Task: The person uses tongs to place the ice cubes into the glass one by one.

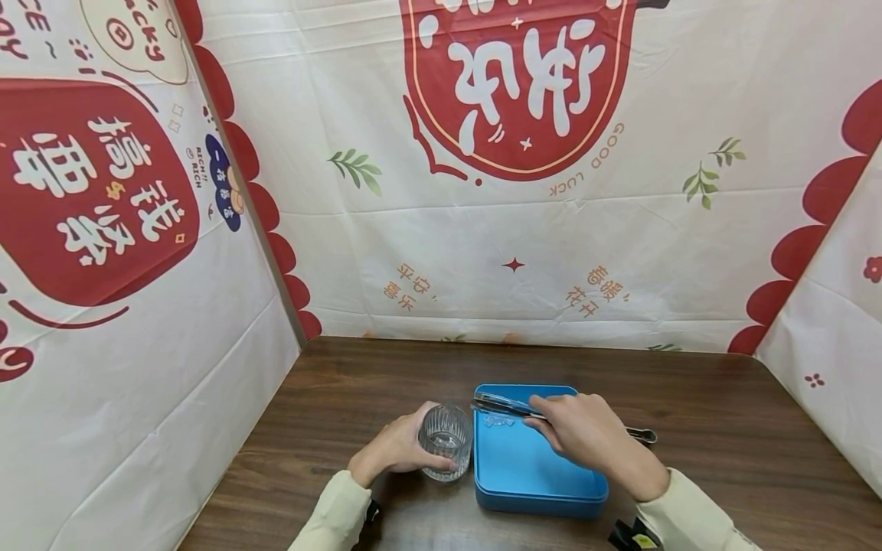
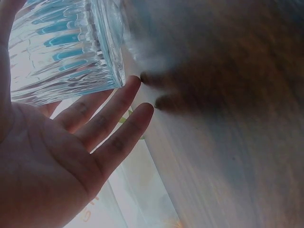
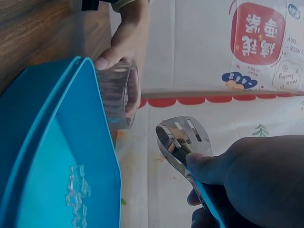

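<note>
My left hand holds a clear ribbed glass, thumb on its near side and fingers behind it. In the left wrist view the fingertips are close to the table beside the glass base. A blue box stands just right of the glass. My right hand grips metal tongs over the box, their tips toward the glass. The slotted tongs head shows in the right wrist view with nothing visible in it. Several clear ice cubes lie together inside the box.
The brown wooden table carries the glass and box. Printed white cloth hangs along its back edge, with more cloth at the left and right sides.
</note>
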Demonstrator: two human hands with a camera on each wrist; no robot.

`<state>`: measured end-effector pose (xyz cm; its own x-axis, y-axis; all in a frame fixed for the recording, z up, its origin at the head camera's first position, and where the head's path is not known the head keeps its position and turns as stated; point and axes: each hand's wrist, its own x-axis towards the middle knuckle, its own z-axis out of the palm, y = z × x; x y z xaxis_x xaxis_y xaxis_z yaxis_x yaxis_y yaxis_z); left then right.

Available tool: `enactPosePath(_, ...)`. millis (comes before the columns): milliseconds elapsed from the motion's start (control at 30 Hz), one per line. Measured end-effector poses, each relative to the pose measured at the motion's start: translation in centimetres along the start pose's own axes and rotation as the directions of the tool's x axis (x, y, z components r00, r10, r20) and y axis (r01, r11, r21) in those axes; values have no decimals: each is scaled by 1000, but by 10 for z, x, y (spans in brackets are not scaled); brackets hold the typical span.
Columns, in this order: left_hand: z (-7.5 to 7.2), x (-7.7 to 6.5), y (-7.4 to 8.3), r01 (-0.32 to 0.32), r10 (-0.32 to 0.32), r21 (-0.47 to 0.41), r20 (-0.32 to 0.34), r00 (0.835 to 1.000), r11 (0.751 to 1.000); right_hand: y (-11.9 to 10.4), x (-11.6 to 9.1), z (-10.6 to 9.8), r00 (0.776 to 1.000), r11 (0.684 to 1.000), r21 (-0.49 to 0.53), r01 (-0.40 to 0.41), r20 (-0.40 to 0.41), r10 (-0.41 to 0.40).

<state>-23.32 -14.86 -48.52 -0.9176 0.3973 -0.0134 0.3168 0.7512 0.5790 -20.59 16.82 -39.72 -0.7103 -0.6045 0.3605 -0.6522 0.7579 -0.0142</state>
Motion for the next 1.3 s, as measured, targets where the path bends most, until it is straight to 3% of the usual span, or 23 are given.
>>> enactPosePath(633, -2, 2, -1, -3, 3, -12, 15, 1000, 1000, -21, 14, 3, 999, 998, 50, 38, 16, -39)
enactPosePath(1300, -1, 1, -2, -2, 3, -20, 22, 1000, 1000, -27, 16, 9, 997, 997, 46, 56, 42, -58)
